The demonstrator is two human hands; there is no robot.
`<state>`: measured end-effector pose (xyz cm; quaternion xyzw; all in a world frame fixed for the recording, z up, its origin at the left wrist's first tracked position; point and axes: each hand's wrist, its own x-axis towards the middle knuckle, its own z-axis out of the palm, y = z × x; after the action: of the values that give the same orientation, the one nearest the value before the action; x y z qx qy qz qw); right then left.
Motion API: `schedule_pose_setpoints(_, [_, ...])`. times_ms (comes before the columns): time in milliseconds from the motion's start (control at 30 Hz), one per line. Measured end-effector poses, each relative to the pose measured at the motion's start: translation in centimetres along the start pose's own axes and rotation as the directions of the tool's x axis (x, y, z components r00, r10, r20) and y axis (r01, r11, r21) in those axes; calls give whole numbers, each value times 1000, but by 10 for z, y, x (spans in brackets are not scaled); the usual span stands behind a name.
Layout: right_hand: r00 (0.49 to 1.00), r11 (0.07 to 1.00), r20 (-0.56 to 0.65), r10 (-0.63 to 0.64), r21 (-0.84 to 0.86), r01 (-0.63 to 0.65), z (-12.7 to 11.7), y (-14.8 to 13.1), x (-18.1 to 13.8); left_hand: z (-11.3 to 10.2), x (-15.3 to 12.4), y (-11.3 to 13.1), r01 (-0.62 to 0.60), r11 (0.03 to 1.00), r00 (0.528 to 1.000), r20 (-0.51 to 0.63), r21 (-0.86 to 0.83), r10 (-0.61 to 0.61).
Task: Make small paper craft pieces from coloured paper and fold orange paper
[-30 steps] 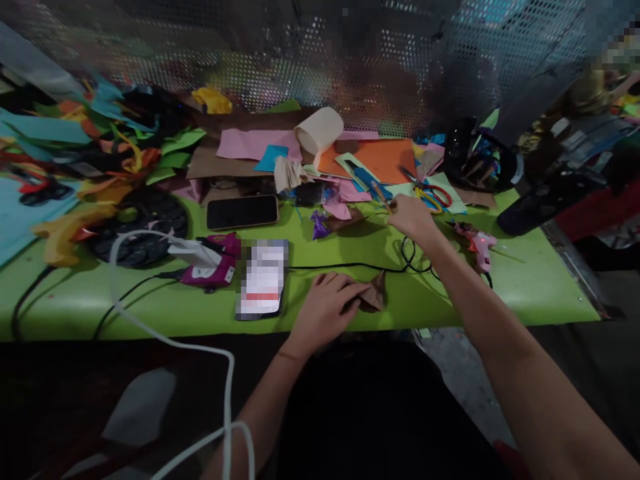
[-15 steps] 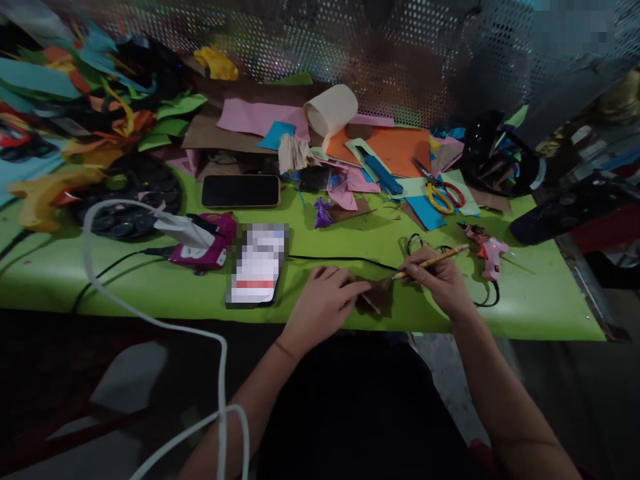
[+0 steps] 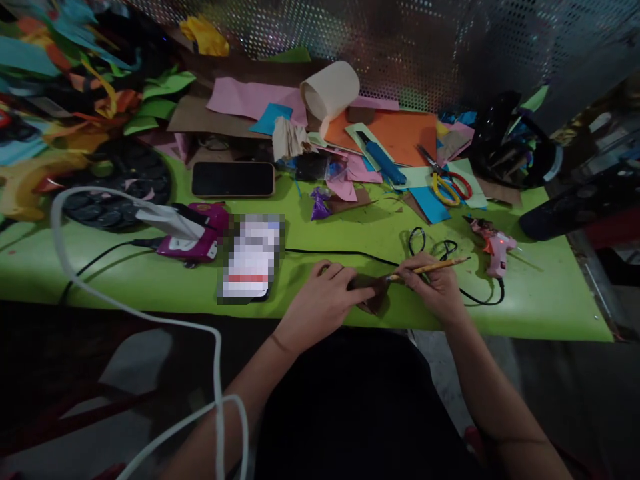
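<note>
My left hand [image 3: 327, 293] rests near the front edge of the green table, its fingers holding down a small piece of brown paper [image 3: 373, 304]. In my right hand [image 3: 434, 287] is a yellow pencil [image 3: 445, 265], gripped low. The pencil's tip meets the far right part of the brown paper, though I cannot make out any mark. Fingers cover part of the paper. Right of my right hand lies a pink glue gun [image 3: 495, 248] with a red light. A lit phone [image 3: 253, 257] lies left of my left hand.
Scissors [image 3: 445, 188] and a blue cutter knife [image 3: 383, 163] lie among paper scraps at the back. A dark phone [image 3: 233, 179] and a magenta power strip [image 3: 193, 240] sit left. A white cable [image 3: 165, 323] loops over the table's front edge. A dark bottle [image 3: 545, 217] lies right.
The view has shifted slightly. My right hand and the pencil have come a little closer to my left hand, and the brown paper's raised corner looks lower. Both hands keep their hold.
</note>
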<state>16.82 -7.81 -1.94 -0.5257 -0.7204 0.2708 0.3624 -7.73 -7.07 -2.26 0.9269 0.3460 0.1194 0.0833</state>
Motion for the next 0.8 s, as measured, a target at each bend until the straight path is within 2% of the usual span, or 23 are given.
schedule_pose_setpoints(300, [997, 999, -74, 17, -37, -20, 2, -1, 1, 0, 0, 1, 5, 1000, 1000, 2, -3, -5])
schedule_pose_setpoints(500, [992, 996, -103, 73, -45, -78, 2, -1, 0, 0, 0, 0, -2, 1000, 1000, -16, -26, 2])
schedule_pose_setpoints(700, [984, 997, -156, 82, 8, -82, 2, 2, -3, 1, 0, 0, -3, 1000, 1000, -9, 0, 3])
schedule_pose_setpoints(800, [988, 997, -139, 71, 22, -68, 1, 3, -4, 0, 0, 0, -5, 1000, 1000, 0, 2, 5])
